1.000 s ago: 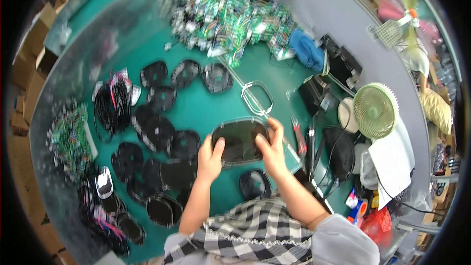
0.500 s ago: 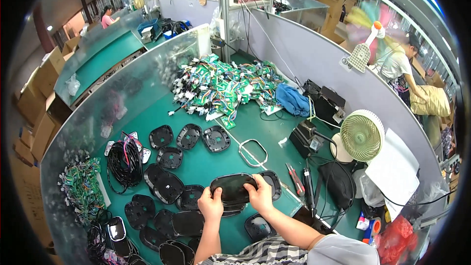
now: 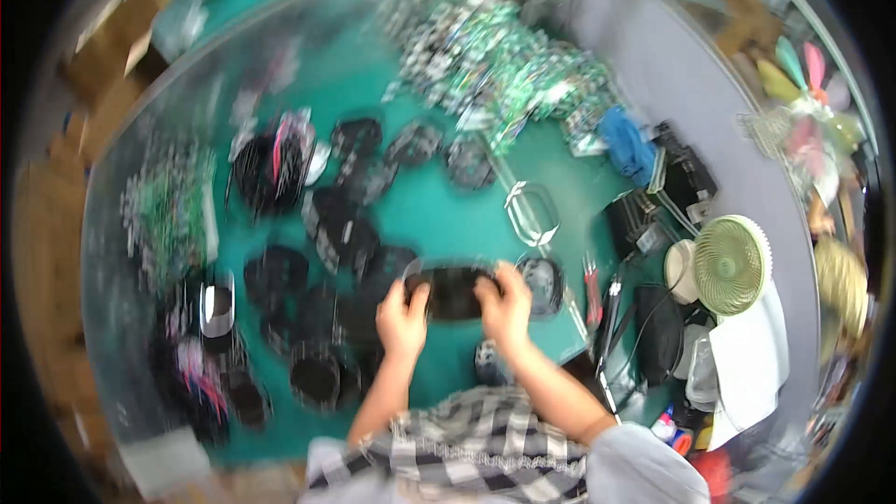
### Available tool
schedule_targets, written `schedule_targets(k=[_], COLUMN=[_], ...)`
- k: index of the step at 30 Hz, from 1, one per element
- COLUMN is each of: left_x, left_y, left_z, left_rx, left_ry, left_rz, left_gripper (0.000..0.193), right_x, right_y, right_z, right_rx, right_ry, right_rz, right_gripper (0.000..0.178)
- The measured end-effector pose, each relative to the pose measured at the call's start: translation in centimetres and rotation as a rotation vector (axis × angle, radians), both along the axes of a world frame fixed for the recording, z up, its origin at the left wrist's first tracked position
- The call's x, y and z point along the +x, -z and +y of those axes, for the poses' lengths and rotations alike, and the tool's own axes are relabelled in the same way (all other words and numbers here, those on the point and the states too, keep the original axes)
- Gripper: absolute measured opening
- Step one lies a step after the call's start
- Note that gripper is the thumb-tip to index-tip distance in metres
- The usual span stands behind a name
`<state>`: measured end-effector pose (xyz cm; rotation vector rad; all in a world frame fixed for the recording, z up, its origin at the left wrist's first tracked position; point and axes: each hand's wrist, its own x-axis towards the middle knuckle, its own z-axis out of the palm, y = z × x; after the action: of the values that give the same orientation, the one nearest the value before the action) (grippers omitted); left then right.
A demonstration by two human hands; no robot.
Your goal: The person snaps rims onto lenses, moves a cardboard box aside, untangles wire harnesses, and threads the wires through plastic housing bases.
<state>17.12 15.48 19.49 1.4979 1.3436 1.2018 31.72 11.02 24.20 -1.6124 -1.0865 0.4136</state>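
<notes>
Between my two hands is a dark, rounded rectangular panel (image 3: pixel 452 293), held level above the green table. My left hand (image 3: pixel 403 319) grips its left end, thumb on top. The right end is pinched by my right hand (image 3: pixel 505 306), its thumb also on the upper face. Several black plastic housings (image 3: pixel 343 229) lie to the left of the panel, blurred by motion. One more housing (image 3: pixel 540 284) sits just right of my right hand, and another (image 3: pixel 491 361) lies below it, partly behind my forearm. Beyond them rests a pale oval ring frame (image 3: pixel 533 213).
Wired green circuit boards (image 3: pixel 504 65) are heaped at the back, with more boards (image 3: pixel 168 215) at left beside a black cable coil (image 3: pixel 273 168). At right stand a green fan (image 3: pixel 733 264), red-handled pliers (image 3: pixel 592 291), a black pouch (image 3: pixel 657 331) and a blue cloth (image 3: pixel 628 145).
The whole view has tilted down and turned, so the table contents appear shifted and blurred. Both hands keep hold of the panel.
</notes>
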Motion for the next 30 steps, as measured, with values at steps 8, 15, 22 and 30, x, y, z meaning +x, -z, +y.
schedule_targets(k=[8, 15, 22, 30], left_x=[-14.5, -29.4, -32.6, -27.6], left_y=[5.4, 9.7, 12.9, 10.8], left_z=[-4.1, -3.9, -3.8, -3.1], left_rx=[-0.365, -0.291, -0.289, -0.169], left_ry=[-0.159, -0.654, -0.645, -0.804], left_rz=[-0.304, -0.117, -0.252, 0.792], left_gripper=[0.017, 0.021, 0.036, 0.053], right_x=[-2.9, 0.2, 3.6, 12.4], right_y=[6.1, 9.0, 9.0, 10.4], right_z=[-1.4, -1.8, -1.4, 0.0], right_rx=[-0.482, -0.662, -0.591, -0.417], right_ry=[-0.534, -0.423, -0.304, 0.11], right_rz=[0.571, 0.671, 0.638, 0.085], right_gripper=[0.049, 0.029, 0.024, 0.022])
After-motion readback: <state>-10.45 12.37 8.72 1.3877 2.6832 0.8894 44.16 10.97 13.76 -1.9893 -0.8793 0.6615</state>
